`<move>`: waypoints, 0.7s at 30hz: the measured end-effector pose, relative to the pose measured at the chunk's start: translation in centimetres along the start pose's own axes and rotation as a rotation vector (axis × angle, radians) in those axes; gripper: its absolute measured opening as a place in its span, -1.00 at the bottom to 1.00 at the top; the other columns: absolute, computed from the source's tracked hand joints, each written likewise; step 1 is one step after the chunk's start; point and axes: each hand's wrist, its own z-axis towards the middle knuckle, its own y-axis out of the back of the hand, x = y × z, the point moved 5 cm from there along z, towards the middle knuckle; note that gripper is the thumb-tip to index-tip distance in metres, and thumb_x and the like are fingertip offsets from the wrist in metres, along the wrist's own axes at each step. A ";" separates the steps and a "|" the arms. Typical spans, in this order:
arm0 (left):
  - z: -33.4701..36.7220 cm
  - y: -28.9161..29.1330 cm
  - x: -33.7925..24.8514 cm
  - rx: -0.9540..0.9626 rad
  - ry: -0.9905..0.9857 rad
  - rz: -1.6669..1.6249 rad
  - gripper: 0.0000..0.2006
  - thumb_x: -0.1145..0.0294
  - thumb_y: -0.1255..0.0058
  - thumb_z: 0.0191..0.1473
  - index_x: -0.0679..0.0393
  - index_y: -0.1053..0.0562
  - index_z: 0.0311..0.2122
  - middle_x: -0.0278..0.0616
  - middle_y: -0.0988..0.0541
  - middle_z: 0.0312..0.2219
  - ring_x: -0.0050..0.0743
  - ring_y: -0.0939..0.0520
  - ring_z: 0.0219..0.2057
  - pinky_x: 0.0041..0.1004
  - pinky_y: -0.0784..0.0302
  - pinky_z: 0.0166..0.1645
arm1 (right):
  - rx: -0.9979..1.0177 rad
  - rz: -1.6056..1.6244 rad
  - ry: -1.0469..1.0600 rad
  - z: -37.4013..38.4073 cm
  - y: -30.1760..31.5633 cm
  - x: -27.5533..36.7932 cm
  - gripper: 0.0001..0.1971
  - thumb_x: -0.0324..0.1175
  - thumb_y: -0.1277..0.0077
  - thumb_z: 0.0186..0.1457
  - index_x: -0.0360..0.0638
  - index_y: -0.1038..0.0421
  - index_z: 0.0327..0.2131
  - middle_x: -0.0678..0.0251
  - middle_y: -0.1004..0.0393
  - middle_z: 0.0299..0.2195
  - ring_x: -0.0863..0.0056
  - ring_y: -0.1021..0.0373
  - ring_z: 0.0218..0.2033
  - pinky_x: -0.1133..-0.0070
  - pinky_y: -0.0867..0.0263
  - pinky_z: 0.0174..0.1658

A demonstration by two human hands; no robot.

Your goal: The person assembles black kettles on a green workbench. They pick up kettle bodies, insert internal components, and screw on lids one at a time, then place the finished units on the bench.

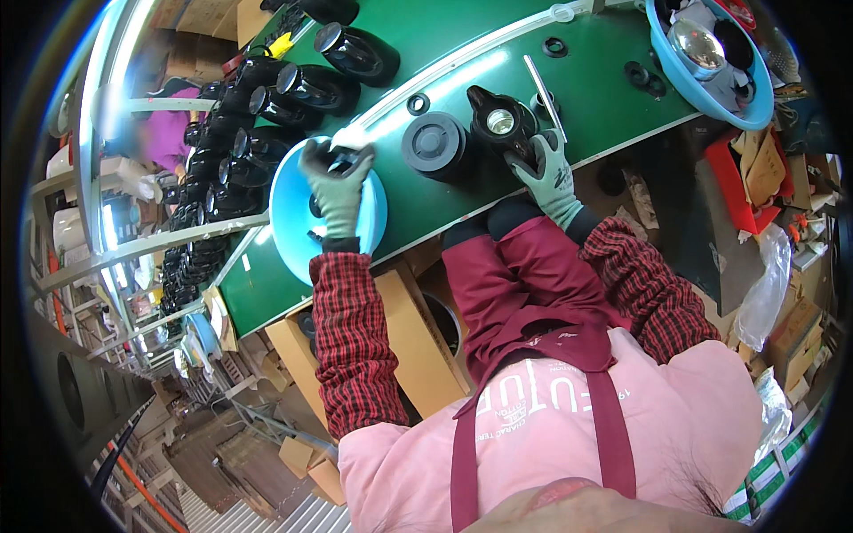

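My left hand (338, 191), in a pale green work glove with dark fingertips, is raised over a light blue basin (376, 222). Its curled fingers are closed around a small black part (341, 162), partly hidden and blurred. On the green table, my right hand (553, 182), gloved alike, grips the near side of a black vacuum jug (488, 101). The jug is open at the top, its shiny silver inside showing. Just left of it stands a round black lidded container (434, 144). A silver rod (544, 96) rises beside the jug.
Many glossy black jugs (355, 53) crowd the table's far left. A second blue basin (659, 44) at far right holds a silver dome and dark parts. Black rings (418, 104) lie on the table (426, 71). Cardboard boxes (413, 333) stand below its front edge.
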 end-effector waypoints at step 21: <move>0.1 -10.0 -13.0 0.384 -0.023 0.196 -0.42 0.15 -0.41 0.14 0.29 -0.50 0.14 -0.09 -0.64 -0.06 -0.38 -0.68 -0.10 -0.38 -0.64 0.00 | 0.171 -0.278 0.239 11.5 4.3 6.2 -0.53 -0.28 -0.28 0.10 -0.08 -0.46 0.08 0.06 -0.43 -0.03 0.12 -0.52 -0.09 0.32 -0.47 -0.03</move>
